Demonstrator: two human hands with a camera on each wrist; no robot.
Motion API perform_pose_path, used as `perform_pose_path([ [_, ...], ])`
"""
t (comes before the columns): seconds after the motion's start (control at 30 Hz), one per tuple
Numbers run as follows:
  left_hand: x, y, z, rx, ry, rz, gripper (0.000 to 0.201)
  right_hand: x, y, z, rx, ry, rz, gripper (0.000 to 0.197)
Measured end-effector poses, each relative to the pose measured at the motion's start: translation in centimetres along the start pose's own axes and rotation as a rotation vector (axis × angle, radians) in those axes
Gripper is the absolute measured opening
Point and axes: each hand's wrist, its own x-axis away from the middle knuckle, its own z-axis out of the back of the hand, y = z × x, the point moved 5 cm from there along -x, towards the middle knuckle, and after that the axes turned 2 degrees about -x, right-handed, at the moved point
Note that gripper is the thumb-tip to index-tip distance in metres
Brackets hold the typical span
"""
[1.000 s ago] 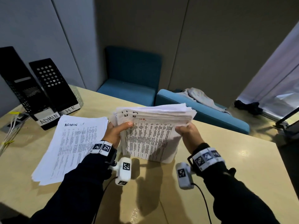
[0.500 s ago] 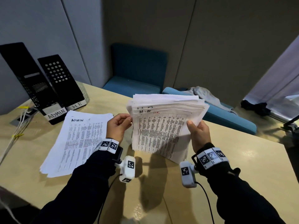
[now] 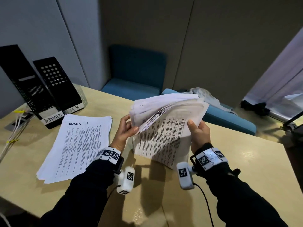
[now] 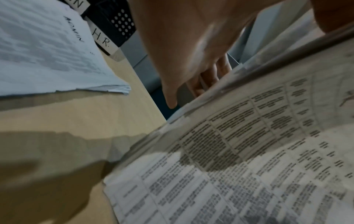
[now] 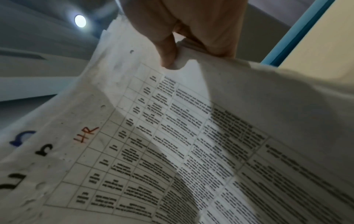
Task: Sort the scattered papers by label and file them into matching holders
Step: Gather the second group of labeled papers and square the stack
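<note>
A thick stack of printed papers [image 3: 165, 128] stands on edge on the table, held between both hands. My left hand [image 3: 126, 130] pinches its upper left corner and bends the top sheets back, thumb in front. My right hand [image 3: 197, 133] grips the right edge, thumb on the front sheet. In the right wrist view the front sheet [image 5: 172, 151] carries a red "HR" mark. A flat pile labelled ADMIN [image 3: 77, 148] lies to the left. Behind it stand two black holders, labelled ADMIN [image 3: 27, 89] and HR [image 3: 60, 84].
The light wooden table [image 3: 246, 169] ends at a far edge just behind the held stack. Blue seats [image 3: 134, 76] stand beyond it, one with a grey cloth [image 3: 206, 97]. White cables [image 3: 11, 136] run along the table's left edge.
The top sheets of the held stack have been bent back and fanned by my left hand. The stack has tilted, and its top labels no longer face the head camera.
</note>
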Motion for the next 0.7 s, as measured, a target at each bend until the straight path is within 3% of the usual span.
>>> perform_pose_path([
  [0.13, 0.4, 0.0, -0.3, 0.030, -0.062, 0.112, 0.072, -0.3, -0.5, -0.2, 0.023, 0.038, 0.020, 0.024],
  [0.27, 0.6, -0.7, -0.1, 0.043, -0.062, 0.201, 0.097, -0.6, -0.7, -0.4, 0.076, 0.098, 0.035, 0.027],
  [0.4, 0.1, -0.2, 0.1, -0.187, 0.067, 0.157, 0.072, 0.2, -1.1, -1.5, 0.080, -0.031, 0.037, 0.028],
  [0.5, -0.2, 0.0, 1.2, -0.091, 0.255, 0.131, 0.056, 1.2, -1.7, -2.4, 0.094, -0.159, 0.084, 0.024],
  [0.6, -0.2, 1.1, 0.8, -0.076, 0.267, 0.058, 0.041, 1.3, -1.7, -2.1, 0.075, -0.188, 0.115, 0.023],
  [0.7, 0.3, 1.3, 0.9, -0.101, 0.270, 0.048, 0.026, 0.9, -1.1, -0.8, 0.202, -0.183, 0.135, 0.029],
])
